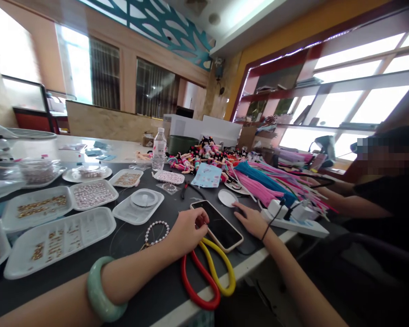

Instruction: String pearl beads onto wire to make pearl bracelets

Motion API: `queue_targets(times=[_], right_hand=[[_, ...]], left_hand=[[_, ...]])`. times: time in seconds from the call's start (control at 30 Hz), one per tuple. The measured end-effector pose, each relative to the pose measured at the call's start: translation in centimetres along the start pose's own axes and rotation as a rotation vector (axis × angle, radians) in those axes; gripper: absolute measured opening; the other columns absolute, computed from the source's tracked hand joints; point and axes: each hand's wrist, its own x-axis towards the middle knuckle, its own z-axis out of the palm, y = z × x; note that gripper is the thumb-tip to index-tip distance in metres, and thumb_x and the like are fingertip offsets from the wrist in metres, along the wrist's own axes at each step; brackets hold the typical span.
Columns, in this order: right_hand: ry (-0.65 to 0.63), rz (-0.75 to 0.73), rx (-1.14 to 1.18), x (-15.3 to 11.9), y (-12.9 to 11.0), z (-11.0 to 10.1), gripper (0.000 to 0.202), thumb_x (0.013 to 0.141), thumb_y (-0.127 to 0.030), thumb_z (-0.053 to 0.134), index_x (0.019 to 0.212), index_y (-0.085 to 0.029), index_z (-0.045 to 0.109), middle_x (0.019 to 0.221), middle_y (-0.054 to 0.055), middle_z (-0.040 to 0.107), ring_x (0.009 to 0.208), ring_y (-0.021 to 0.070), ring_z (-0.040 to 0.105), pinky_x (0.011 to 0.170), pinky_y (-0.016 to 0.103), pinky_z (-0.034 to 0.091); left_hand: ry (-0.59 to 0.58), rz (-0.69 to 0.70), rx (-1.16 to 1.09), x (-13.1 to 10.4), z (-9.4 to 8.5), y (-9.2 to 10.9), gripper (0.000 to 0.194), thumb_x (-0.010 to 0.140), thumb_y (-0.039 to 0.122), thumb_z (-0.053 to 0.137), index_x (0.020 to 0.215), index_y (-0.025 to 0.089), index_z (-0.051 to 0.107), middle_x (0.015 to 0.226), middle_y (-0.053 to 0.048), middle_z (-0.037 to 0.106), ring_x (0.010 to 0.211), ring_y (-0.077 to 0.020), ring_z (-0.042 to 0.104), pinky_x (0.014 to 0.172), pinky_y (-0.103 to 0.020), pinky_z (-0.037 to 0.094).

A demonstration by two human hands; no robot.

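My left hand (188, 230), with a green bangle on its wrist, is closed with its fingers curled inward. What it holds, if anything, is hidden. It lies beside a phone (221, 227) with a dark screen. Below that hand, what look like scissors (204, 302) show one red and one yellow loop; the rest is covered. My right hand (252, 221) is open and palm down to the phone's right, fingers stretched toward a small white disc (227, 198). Left of my left hand lies a beaded bracelet (157, 232) of pale round beads.
White trays of gold-coloured parts (59, 240) and pale beads (92, 194) cover the left. A water bottle (159, 150) stands at the back, near heaped small dolls (204, 156). Pink and blue bundles (259, 186) and a power strip (295, 221) lie right, near another person (385, 195).
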Motion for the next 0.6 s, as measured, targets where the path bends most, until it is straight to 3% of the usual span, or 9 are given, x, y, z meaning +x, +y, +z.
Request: queue_targets(times=[0.1, 0.23, 0.43, 0.6], right_hand=[[-0.052, -0.018, -0.004, -0.36, -0.12, 0.34, 0.033, 0.078, -0.025, 0.053, 0.109, -0.021, 0.063, 0.110, 0.007, 0.067, 0.103, 0.0257, 0.062, 0.092, 0.041, 0.046], [-0.050, -0.026, -0.020, -0.21, -0.42, 0.40, 0.046, 0.078, -0.020, 0.052, 0.124, -0.022, 0.053, 0.128, 0.006, 0.055, 0.118, 0.0240, 0.051, 0.101, 0.041, 0.040], [-0.133, -0.030, -0.048, -0.16, -0.73, -0.01, 0.028, 0.080, -0.026, 0.052, 0.102, -0.027, 0.069, 0.107, 0.003, 0.068, 0.111, 0.0265, 0.057, 0.094, 0.043, 0.046], [-0.095, -0.057, -0.054, -0.26, -0.79, 0.11, 0.044, 0.080, -0.026, 0.050, 0.124, -0.022, 0.055, 0.127, 0.007, 0.055, 0.119, 0.0254, 0.050, 0.101, 0.043, 0.039]], left_hand=[[0.002, 0.006, -0.009, 0.00, 0.03, -0.10, 0.008, 0.069, 0.013, 0.049, 0.071, 0.017, 0.056, 0.064, 0.001, 0.059, 0.062, -0.0118, 0.054, 0.061, -0.022, 0.041], [0.001, 0.010, -0.006, -0.01, 0.02, -0.01, 0.009, 0.069, 0.013, 0.049, 0.071, 0.017, 0.057, 0.064, 0.001, 0.058, 0.062, -0.0119, 0.054, 0.060, -0.022, 0.041], [0.001, 0.014, -0.023, -0.11, 0.03, 0.00, 0.010, 0.067, 0.012, 0.048, 0.070, 0.017, 0.056, 0.062, 0.001, 0.056, 0.061, -0.0118, 0.053, 0.059, -0.022, 0.041], [0.018, 0.034, -0.020, -0.15, 0.03, -0.22, 0.010, 0.066, 0.012, 0.048, 0.069, 0.017, 0.055, 0.062, 0.001, 0.056, 0.060, -0.0113, 0.052, 0.059, -0.022, 0.040]])
